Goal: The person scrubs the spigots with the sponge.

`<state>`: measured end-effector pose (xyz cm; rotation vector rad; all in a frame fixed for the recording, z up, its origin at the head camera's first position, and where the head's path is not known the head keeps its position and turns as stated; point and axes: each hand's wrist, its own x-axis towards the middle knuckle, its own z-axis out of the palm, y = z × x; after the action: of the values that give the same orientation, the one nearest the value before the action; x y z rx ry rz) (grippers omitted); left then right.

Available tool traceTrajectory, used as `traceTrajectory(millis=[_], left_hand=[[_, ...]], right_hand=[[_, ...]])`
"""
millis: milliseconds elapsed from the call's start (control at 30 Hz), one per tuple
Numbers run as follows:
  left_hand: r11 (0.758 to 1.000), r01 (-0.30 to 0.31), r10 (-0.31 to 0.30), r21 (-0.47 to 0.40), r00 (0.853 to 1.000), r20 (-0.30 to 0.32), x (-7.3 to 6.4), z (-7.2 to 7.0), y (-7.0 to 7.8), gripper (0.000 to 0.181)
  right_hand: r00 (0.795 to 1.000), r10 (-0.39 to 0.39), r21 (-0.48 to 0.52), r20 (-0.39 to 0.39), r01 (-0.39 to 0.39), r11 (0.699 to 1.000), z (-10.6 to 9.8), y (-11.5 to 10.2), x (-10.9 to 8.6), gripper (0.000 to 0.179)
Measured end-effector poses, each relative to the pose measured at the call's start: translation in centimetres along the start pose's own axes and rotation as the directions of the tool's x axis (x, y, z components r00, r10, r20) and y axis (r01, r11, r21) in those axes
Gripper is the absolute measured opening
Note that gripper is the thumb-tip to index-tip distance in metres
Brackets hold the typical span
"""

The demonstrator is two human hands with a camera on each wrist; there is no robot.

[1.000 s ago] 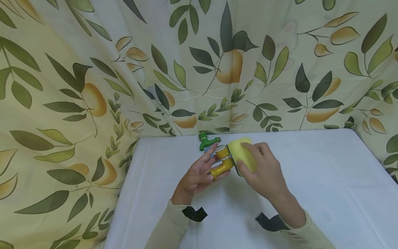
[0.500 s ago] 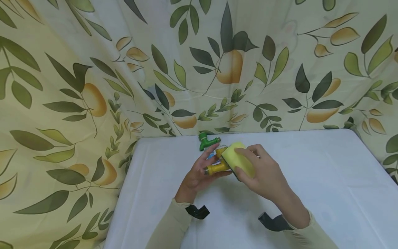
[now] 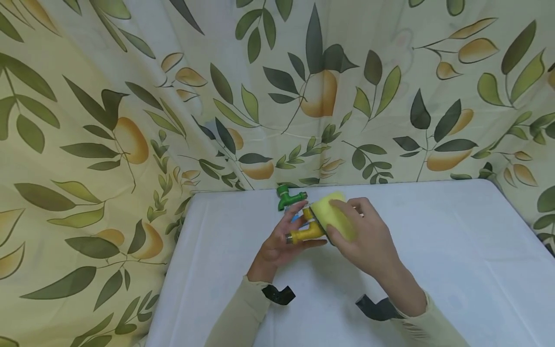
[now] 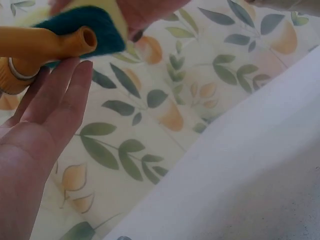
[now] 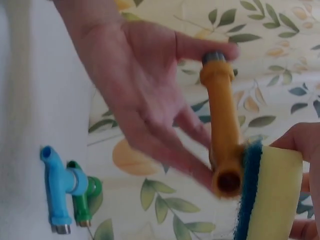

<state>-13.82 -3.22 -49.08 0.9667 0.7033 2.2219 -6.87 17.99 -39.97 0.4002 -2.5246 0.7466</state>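
Cream fabric (image 3: pixel 86 183), printed with green leaves and orange fruit, fills the left side and the background. In front of it stands a white bench (image 3: pixel 208 270). From the lower left comes a beige sleeve (image 3: pixel 238 313) with a black strap (image 3: pixel 279 295) at the wrist. Its left hand (image 3: pixel 275 248), palm turned inward, holds a yellow tap (image 3: pixel 305 233) above the bench, gripping it between thumb and fingertips; the tap's metal threaded end is by the thumb. Beyond this hand, near the far edge of the bench, lies a green tap (image 3: pixel 287 198). Just beside it is a light blue tap (image 5: pixel 61 187), mostly hidden in the head view but plain from the right wrist; whether the two touch, I cannot tell. Next comes a yellow sponge (image 3: pixel 336 217), tilted, its dark teal scouring side pressed against the right of the yellow tap. The right hand (image 3: pixel 370 236) pinches the sponge between thumb and fingers. Farthest right, a second beige sleeve (image 3: pixel 433 325) reaches in, also with a black strap.
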Motion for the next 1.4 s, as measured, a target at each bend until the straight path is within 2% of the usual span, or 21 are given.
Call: traceTrajectory(millis=[167, 333, 400, 533, 633, 733, 800, 900, 967, 1033, 1100, 1200, 1333, 1400], left_hand=[[1.0, -0.007, 0.007, -0.005, 1.0, -0.016, -0.1, -0.1, -0.2, 0.092], [1.0, -0.009, 0.01, 0.003, 1.0, -0.021, -0.1, 0.0, -0.1, 0.091], [1.0, -0.008, 0.009, 0.01, 1.0, -0.025, -0.1, 0.0, -0.1, 0.092], [1.0, -0.014, 0.014, 0.0, 0.999, -0.04, 0.0, 0.1, 0.0, 0.095], [1.0, -0.014, 0.014, 0.002, 0.999, -0.049, 0.1, 0.2, 0.0, 0.095], [1.0, 0.001, 0.001, 0.023, 0.997, -0.076, 0.3, 0.3, -0.1, 0.095], [0.999, 0.008, -0.003, 0.048, 0.994, -0.107, 0.4, 0.5, -0.2, 0.098], [0.997, -0.005, 0.017, 0.082, 0.989, -0.146, 0.5, 0.7, -0.2, 0.106], [0.995, -0.017, 0.033, 0.094, 0.986, -0.165, 0.5, 0.8, -0.2, 0.108], [0.996, -0.026, 0.041, 0.089, 0.983, -0.178, 0.6, 0.8, -0.2, 0.107], [0.996, -0.022, 0.038, 0.086, 0.981, -0.19, 0.6, 0.8, -0.2, 0.107], [0.994, -0.016, 0.037, 0.11, 0.98, -0.193, 0.8, 0.8, -0.4, 0.108], [0.981, -0.04, 0.077, 0.188, 0.978, -0.193, 0.9, 0.7, -0.7, 0.115], [0.971, -0.059, 0.104, 0.233, 0.977, -0.188, 0.9, 0.6, -0.7, 0.12]], right_hand=[[0.993, -0.111, -0.008, 0.037, 0.111, 0.994, -0.1, -0.2, -0.1, 0.049], [1.0, -0.027, -0.025, -0.007, 0.026, 0.999, -0.1, 0.1, 0.2, 0.048], [0.999, -0.034, -0.005, 0.01, 0.034, 0.999, -0.1, -0.1, 0.2, 0.049], [0.993, -0.114, -0.014, 0.039, 0.114, 0.993, -0.2, -0.1, 0.1, 0.049], [0.996, -0.092, -0.049, 0.004, 0.092, 0.995, -0.3, -0.1, 0.2, 0.049], [0.999, -0.049, -0.03, -0.014, 0.048, 0.998, -0.1, -0.5, 0.3, 0.049], [0.997, -0.075, -0.014, 0.009, 0.075, 0.997, 0.1, -0.9, 0.2, 0.049], [0.984, -0.17, -0.001, 0.048, 0.171, 0.985, 0.2, -1.1, -0.1, 0.049], [0.977, -0.207, -0.019, 0.045, 0.208, 0.978, 0.2, -0.9, -0.2, 0.048], [0.981, -0.192, -0.038, 0.017, 0.192, 0.981, 0.4, -0.7, -0.2, 0.047], [0.99, -0.141, -0.041, -0.012, 0.141, 0.989, 0.5, -0.6, -0.1, 0.047], [0.994, -0.106, 0.003, -0.014, 0.106, 0.994, 0.8, -1.0, 0.0, 0.048], [0.98, -0.196, 0.09, 0.029, 0.193, 0.977, 0.8, -1.5, -0.2, 0.049], [0.971, -0.24, 0.09, 0.026, 0.236, 0.967, 0.6, -1.5, -0.3, 0.049]])
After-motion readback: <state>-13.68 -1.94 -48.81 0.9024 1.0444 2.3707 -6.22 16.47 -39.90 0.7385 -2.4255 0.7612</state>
